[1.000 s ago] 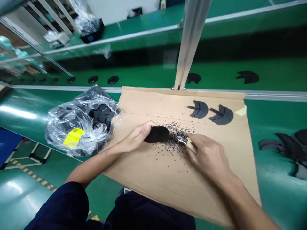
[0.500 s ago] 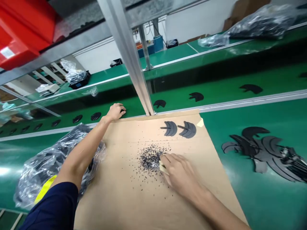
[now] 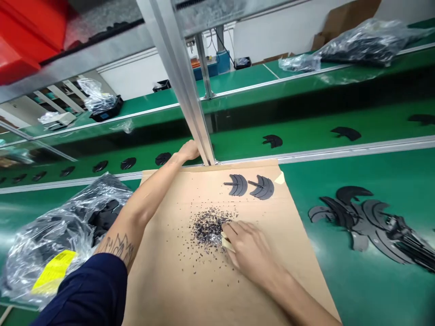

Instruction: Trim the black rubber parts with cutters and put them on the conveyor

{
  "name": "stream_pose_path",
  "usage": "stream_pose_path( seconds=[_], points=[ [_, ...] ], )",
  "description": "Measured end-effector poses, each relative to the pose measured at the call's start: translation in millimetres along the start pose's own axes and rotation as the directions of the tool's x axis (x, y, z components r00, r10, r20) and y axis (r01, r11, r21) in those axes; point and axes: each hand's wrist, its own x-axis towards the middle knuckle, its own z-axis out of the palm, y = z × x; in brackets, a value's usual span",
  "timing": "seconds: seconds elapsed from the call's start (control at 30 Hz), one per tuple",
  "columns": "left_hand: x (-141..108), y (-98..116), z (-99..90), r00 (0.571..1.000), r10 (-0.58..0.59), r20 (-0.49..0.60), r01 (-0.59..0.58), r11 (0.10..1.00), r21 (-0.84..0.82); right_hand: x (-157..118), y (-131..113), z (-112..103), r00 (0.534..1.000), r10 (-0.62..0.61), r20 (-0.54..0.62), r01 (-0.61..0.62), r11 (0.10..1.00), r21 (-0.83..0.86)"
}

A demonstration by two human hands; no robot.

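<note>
My left hand (image 3: 189,150) reaches over the green belt to the metal post, which hides its fingertips, so what it holds does not show. My right hand (image 3: 249,246) is curled at the right edge of a heap of tiny black pieces (image 3: 207,224) on the cardboard sheet (image 3: 176,280). A pale yellow strip (image 3: 227,243) shows at its thumb; whether it is held or wrapped round the thumb, I cannot tell. Two black fan-shaped parts (image 3: 262,187) with stems lie beyond that hand. A similar black curved part (image 3: 163,158) rests on the belt near my left wrist.
The metal post (image 3: 185,86) rises at the sheet's far edge. More black parts (image 3: 272,141) sit spaced along the green belt (image 3: 306,142). Loose black parts (image 3: 367,222) are piled at the right. A clear plastic bag (image 3: 44,244) of black parts lies at the left.
My left hand has moved right along the belt to the post. A black part stays behind where it was; the one just right of the post no longer shows. My right hand keeps its place by the heap.
</note>
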Motion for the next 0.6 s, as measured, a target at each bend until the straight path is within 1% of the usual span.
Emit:
stream_pose_path(
  seconds=[0.03,0.13,0.2,0.23,0.3,0.37,0.4,0.43,0.47,0.53,0.57,0.6],
  points=[
    [-14.8,-6.7,-12.7,0.999,-0.032,-0.025,0.033,0.998,0.061,-0.5,0.8,1.8,0.999,-0.019,-0.039,0.019,1.000,0.003],
    [-71.1,-21.3,-46.3,0.991,-0.081,-0.103,0.094,0.986,0.135,-0.5,2.6,7.4,0.975,-0.091,-0.203,0.099,0.995,0.032],
    [-117.2,-22.0,-57.5,0.989,-0.054,-0.135,0.075,0.985,0.158,1.3,2.3,9.9,0.948,-0.117,-0.295,0.146,0.986,0.080],
    [-141.9,-18.8,-58.1,0.990,-0.025,-0.136,0.047,0.986,0.161,2.6,1.6,10.4,0.939,-0.113,-0.326,0.158,0.981,0.116],
    [-190.9,-5.4,-48.5,0.993,0.052,-0.108,-0.036,0.988,0.151,6.3,-1.1,9.9,0.936,-0.057,-0.346,0.140,0.965,0.221],
    [-233.7,15.6,-27.4,0.990,0.133,-0.053,-0.125,0.984,0.126,10.7,-4.7,7.9,0.951,0.026,-0.309,0.088,0.933,0.349],
    [-250.7,27.5,-14.5,0.985,0.168,-0.027,-0.164,0.980,0.111,13.1,-6.5,6.6,0.961,0.054,-0.273,0.067,0.908,0.413],
    [-264.2,39.1,-1.7,0.972,0.234,0.002,-0.233,0.968,0.090,15.5,-8.2,5.2,0.970,0.060,-0.235,0.061,0.879,0.473],
    [-274.3,49.5,9.7,0.928,0.372,0.025,-0.373,0.925,0.066,17.6,-9.9,3.7,0.980,0.045,-0.194,0.066,0.846,0.529],
    [-286.3,62.9,24.1,0.903,0.426,0.050,-0.429,0.902,0.046,20.7,-12.6,1.0,0.992,0.015,-0.124,0.065,0.785,0.616],
    [-289.8,64.6,25.4,0.903,0.426,0.056,-0.429,0.902,0.045,21.6,-13.7,-0.3,0.995,0.013,-0.094,0.051,0.763,0.644],
    [-292.9,62.4,22.3,0.916,0.397,0.057,-0.400,0.915,0.052,22.0,-14.6,-1.5,0.997,0.029,-0.072,0.026,0.749,0.662]
  ],
)
